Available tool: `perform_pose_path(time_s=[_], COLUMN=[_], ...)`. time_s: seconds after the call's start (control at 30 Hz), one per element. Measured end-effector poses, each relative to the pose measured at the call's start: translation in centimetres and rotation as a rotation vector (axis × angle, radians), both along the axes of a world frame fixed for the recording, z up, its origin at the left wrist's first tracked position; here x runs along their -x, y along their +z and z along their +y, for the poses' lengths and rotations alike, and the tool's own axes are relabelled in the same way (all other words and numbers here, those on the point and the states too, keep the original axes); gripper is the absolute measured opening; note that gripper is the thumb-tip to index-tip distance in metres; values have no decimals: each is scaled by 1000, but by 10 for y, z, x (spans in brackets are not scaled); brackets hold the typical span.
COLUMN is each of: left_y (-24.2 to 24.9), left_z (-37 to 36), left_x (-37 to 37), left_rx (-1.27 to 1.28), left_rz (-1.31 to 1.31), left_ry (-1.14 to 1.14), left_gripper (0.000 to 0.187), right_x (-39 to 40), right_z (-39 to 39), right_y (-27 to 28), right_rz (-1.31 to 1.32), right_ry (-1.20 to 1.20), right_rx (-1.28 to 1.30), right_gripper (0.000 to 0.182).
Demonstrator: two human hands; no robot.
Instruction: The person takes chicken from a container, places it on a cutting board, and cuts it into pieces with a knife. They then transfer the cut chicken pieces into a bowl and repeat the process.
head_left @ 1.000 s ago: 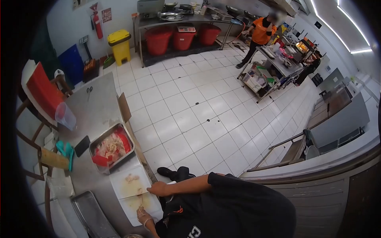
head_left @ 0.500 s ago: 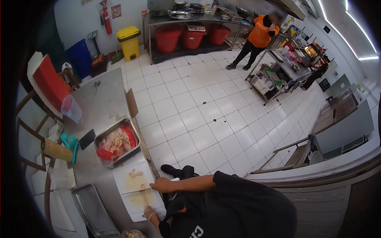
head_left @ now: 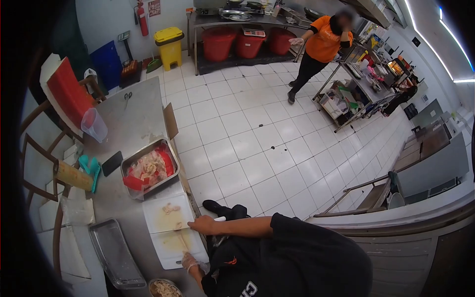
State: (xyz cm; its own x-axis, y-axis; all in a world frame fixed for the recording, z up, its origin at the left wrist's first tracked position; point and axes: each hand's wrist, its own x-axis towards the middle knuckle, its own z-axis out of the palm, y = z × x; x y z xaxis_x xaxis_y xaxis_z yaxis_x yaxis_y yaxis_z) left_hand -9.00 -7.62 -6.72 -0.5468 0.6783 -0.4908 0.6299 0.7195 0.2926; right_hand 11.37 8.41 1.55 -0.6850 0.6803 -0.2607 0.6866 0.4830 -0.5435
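Note:
My right hand (head_left: 202,225) is closed around a knife (head_left: 221,219) with a white handle. Its thin blade appears as a line across the white cutting board (head_left: 173,258). In a clear plastic glove, my left hand (head_left: 189,261) has its fingers on the near end of a long pale strip of meat (head_left: 183,242), which lies on the board and reaches toward the blade. Small pale meat pieces (head_left: 171,208) rest on the board's far part. Beyond it stands a metal tray (head_left: 176,174) holding raw meat and red plastic.
A shallow metal tray (head_left: 115,255) and a bowl of pale shreds (head_left: 165,288) sit beside the board. Farther along are a phone (head_left: 112,164), a clear plastic jug (head_left: 94,125) and scissors (head_left: 127,99). A person in orange (head_left: 324,42) stands across the tiled floor.
The view has shifted slightly. The knife blade lies a little farther up the board, and the person in orange has changed stance, with one gloved hand held out.

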Motion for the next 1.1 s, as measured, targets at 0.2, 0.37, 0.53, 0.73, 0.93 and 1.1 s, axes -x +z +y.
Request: perform_pose_path(time_s=[0.2,0.37,0.53,0.73,0.93,1.1], left_y=[120,117,90,74,70,82], left_z=[21,18,-4,-22,-6,4], left_x=[-39,-28,-12,-36,-62,-64], left_rx=[-441,-351,-409,-515,-64,49], left_rz=[-162,-210,106,91,54,-14], left_ry=[33,122,-276,-292,-67,-74], left_gripper=[39,36,34,25,24,25], right_x=[7,8,16,8,8,-18], right_z=[-8,-10,-16,-5,6,-12], right_y=[-26,-28,-52,-59,10,33], right_rz=[31,29,-83,-100,-14,26], right_ry=[-18,-23,35,97,89,156], right_rx=[-127,-138,-112,-185,-161,-128], right_gripper=[18,19,34,25,22,18])
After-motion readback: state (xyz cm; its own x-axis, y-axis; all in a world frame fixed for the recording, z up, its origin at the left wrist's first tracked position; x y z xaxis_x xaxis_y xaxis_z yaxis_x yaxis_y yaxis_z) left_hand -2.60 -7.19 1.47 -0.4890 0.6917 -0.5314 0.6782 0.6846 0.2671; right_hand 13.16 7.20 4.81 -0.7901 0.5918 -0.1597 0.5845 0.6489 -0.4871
